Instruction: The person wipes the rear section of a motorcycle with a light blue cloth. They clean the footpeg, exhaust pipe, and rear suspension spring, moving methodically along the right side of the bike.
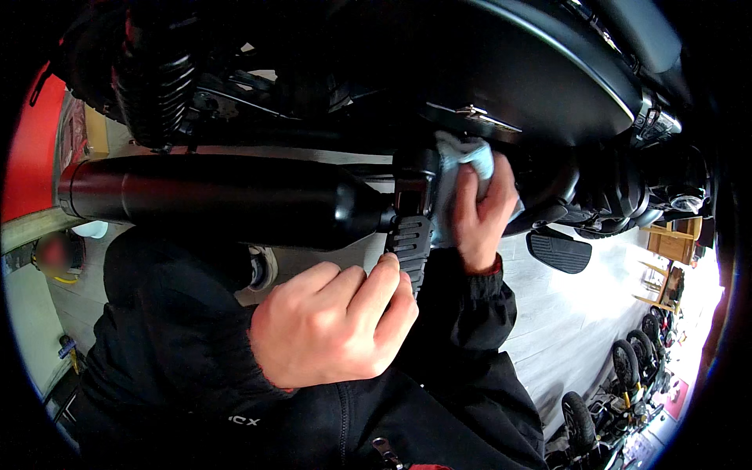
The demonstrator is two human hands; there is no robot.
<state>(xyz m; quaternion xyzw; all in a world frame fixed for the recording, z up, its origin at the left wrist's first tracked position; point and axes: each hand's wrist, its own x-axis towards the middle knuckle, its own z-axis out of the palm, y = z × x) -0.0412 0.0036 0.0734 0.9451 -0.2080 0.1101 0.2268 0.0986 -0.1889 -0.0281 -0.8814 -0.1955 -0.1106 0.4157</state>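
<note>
A folding passenger-type footpeg [413, 238] with a ribbed black rubber top sticks out from a black motorcycle's side. My left hand [338, 326] grips its outer end with curled fingers; the thumb is hidden. Beyond it, my right hand [484, 211] presses a bunched light-blue cloth [464, 155] beside the black footpeg bracket [414, 167]. The cloth and that hand are slightly blurred, and the surface under the cloth is covered. Left of the bracket runs a matt black exhaust silencer [235, 202], close above my bent knee.
The black side panel [523, 76] bears a chrome emblem. A coil-spring shock absorber [155, 88] stands at upper left. A wide ribbed footboard [558, 251] juts out on the right. Several parked motorcycles [625, 364] and wooden furniture [672, 241] line the right side of the tiled floor [546, 317].
</note>
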